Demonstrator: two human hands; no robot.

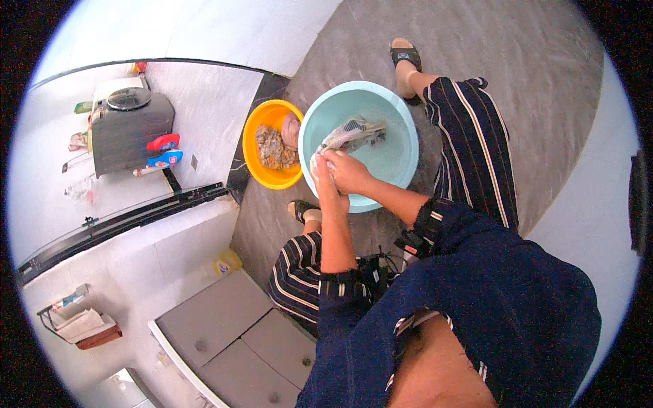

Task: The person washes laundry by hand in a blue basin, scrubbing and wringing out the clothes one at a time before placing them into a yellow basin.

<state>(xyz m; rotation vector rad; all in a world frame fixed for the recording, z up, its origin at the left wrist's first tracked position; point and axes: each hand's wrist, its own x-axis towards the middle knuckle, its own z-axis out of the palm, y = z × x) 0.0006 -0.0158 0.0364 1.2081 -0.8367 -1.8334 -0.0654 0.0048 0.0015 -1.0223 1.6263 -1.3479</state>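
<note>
A wet, light-coloured cloth with dark stripes is gripped in both my hands over a pale blue basin. My left hand wraps the bunched end of the cloth near the basin's near left rim. Close beside it, my right hand also grips that end, fingers closed. The cloth's loose part stretches away to the right, down into the basin. Touching the basin on the left is a smaller yellow tub, where patterned fabric and a pinkish cloth lie.
My slippered feet stand either side of the basin on a grey floor. A grey cabinet is at the lower left. Beyond a dark door track stand a dark grey appliance, a red bottle and a blue bottle.
</note>
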